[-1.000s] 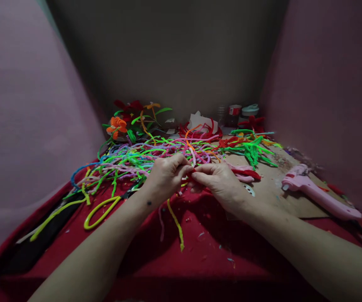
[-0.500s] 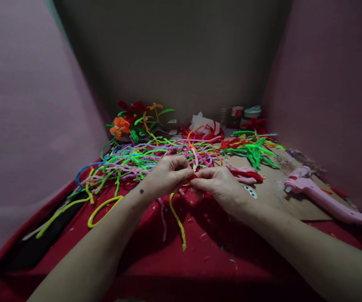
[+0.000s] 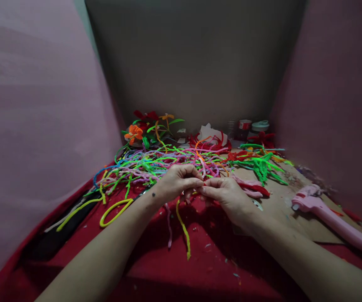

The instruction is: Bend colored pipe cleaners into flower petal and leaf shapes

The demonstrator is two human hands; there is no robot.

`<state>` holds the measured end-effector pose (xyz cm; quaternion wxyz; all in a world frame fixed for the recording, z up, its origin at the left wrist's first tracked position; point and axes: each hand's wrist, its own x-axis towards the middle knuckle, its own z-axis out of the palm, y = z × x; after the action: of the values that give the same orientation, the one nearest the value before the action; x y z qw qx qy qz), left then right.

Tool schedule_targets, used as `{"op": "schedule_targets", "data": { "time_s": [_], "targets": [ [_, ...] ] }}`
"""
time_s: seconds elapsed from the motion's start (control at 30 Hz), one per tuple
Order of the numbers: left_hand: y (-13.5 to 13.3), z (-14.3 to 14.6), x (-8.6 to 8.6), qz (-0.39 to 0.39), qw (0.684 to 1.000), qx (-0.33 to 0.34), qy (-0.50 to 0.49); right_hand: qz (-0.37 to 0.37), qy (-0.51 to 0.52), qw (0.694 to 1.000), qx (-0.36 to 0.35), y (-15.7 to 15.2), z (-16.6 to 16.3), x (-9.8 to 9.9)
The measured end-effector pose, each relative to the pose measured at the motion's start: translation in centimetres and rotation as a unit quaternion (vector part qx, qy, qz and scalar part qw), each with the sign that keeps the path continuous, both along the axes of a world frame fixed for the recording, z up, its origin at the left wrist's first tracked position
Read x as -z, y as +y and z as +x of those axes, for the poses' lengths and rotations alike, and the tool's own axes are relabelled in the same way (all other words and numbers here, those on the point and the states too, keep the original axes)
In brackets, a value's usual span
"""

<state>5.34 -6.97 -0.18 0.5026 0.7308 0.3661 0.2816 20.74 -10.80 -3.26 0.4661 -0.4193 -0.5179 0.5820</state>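
Note:
My left hand [image 3: 181,183] and my right hand [image 3: 223,193] meet over the front of the pile, thumbs and forefingers pinched together. Between the fingertips shows a tiny part of a red pipe cleaner [image 3: 204,183]; my fingers cover the rest. Just behind them lies a tangled heap of pipe cleaners [image 3: 156,161] in green, pink, purple and blue. A yellow pipe cleaner [image 3: 184,230] trails on the red cloth [image 3: 156,268] below my hands. Beside my right hand are pink and red bent pipe cleaner pieces [image 3: 253,189].
A pink glue gun [image 3: 328,216] rests on cardboard [image 3: 281,209] at the right. Left of my wrist lies a yellow loop handle [image 3: 113,213]. Fuzzy flowers [image 3: 134,133] stand at the back left, a lidded jar [image 3: 259,127] at the back right. Pink sheets hang on both sides.
The whole view has shifted, so everything sits slightly right and lower. My hands stay pinched together, and less of the red piece shows between the fingers.

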Motion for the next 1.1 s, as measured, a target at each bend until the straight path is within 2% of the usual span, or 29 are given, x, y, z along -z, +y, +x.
{"op": "schedule_targets", "data": {
  "time_s": [0.13, 0.33, 0.47, 0.6, 0.93, 1.1],
  "targets": [
    [-0.4, 0.2, -0.1, 0.001, 0.999, -0.031, -0.026, 0.001, 0.003, 1.0, 0.005, -0.1, -0.2, -0.1],
    [-0.2, 0.1, 0.0, -0.035, 0.998, -0.033, -0.039, -0.017, 0.061, 0.998, -0.016, 0.0, -0.4, 0.3],
    [0.0, -0.1, 0.1, -0.025, 0.995, -0.047, -0.082, -0.03, 0.107, 0.994, 0.009, 0.2, -0.3, 0.2],
    [0.2, -0.1, 0.3, -0.017, 0.989, -0.089, -0.116, -0.067, 0.151, 0.986, 0.023, 0.6, 0.0, 0.0],
    [0.5, 0.5, 1.5, -0.049, 0.996, -0.069, -0.012, -0.092, 0.124, 0.986, 0.062, 1.2, -0.6, 0.7],
    [0.4, 0.6, 1.6, -0.069, 0.996, -0.062, -0.006, -0.13, 0.136, 0.98, 0.061, 1.0, -0.7, 1.0]
  ]
}}
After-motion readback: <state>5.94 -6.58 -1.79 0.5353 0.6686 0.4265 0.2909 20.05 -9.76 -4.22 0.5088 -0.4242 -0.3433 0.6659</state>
